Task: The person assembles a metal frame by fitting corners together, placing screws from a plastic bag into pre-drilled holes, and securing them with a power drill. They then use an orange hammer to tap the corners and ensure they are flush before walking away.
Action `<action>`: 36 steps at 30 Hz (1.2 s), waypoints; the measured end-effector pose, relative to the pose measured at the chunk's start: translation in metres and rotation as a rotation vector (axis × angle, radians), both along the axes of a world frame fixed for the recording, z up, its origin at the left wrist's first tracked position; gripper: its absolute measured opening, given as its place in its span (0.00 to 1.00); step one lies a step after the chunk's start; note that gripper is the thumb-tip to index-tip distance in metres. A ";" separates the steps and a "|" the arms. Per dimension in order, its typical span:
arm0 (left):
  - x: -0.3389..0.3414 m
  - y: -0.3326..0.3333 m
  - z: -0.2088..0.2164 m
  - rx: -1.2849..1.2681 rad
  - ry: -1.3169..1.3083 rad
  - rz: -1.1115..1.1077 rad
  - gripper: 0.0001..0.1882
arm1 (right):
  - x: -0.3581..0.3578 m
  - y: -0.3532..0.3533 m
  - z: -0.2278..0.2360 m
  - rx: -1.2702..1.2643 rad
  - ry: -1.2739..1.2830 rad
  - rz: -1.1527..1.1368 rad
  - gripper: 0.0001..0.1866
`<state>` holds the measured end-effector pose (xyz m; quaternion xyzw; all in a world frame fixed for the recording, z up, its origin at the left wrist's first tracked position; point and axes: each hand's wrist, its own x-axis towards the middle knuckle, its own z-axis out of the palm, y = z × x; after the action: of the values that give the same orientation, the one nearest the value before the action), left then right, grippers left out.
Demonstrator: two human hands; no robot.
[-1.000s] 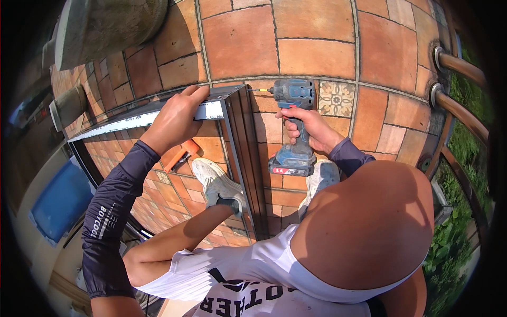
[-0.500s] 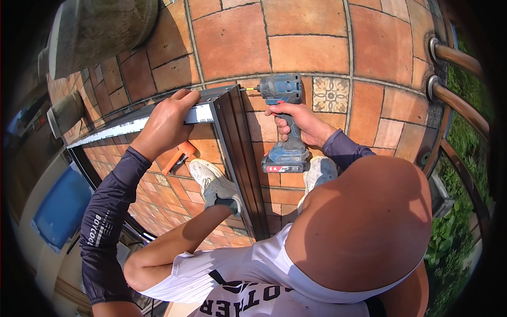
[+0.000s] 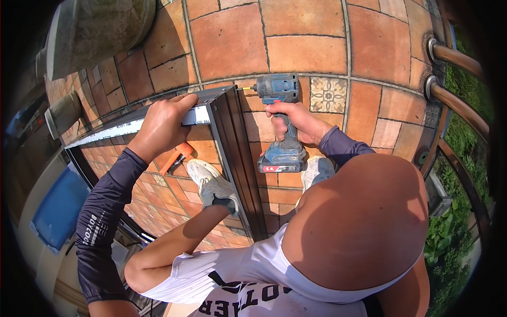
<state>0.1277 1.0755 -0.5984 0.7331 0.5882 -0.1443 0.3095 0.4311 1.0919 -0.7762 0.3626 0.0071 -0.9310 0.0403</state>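
Note:
My right hand (image 3: 300, 122) is wrapped round the grip of a blue-and-black cordless impact driver (image 3: 279, 89), a finger at the red trigger. Its yellow-banded bit points left, its tip at the upper corner of a dark metal frame (image 3: 237, 158). Whether a screw sits on the tip is too small to tell. Across the top rail, my left hand (image 3: 166, 124) grips the frame near that corner, fingers over the far edge. White printed film (image 3: 113, 133) covers the rail's near face. An orange-handled tool (image 3: 178, 158) lies on the tiles inside the frame.
My shoes (image 3: 212, 182) stand on either side of the frame's upright. Large grey-green pots (image 3: 97, 39) are at the far left, and a blue bin (image 3: 55, 208) stands at the left. Brown metal railings (image 3: 457, 108) with plants behind line the right. Terracotta tiles (image 3: 306, 55) pave the floor.
The view has shifted very slightly. Both hands, the impact driver and the frame keep nearly the same places relative to each other.

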 end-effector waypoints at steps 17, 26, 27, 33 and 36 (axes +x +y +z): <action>-0.002 -0.002 0.000 0.058 -0.017 -0.040 0.22 | 0.000 0.018 0.002 0.009 0.015 0.109 0.11; -0.002 -0.001 0.001 -0.014 0.016 -0.015 0.26 | -0.002 0.019 0.000 0.032 0.025 0.136 0.11; -0.002 -0.002 0.002 -0.012 0.021 -0.014 0.26 | -0.003 0.019 -0.002 0.022 0.017 0.147 0.11; 0.001 -0.001 0.002 0.039 0.010 -0.053 0.22 | -0.007 0.017 0.002 0.032 0.023 0.136 0.10; 0.001 0.000 0.002 0.040 0.011 -0.050 0.23 | -0.011 0.016 0.004 0.016 0.016 0.139 0.10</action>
<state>0.1288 1.0754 -0.5966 0.7528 0.5740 -0.1444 0.2880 0.4203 1.1076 -0.7720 0.3543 0.0401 -0.9287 0.1017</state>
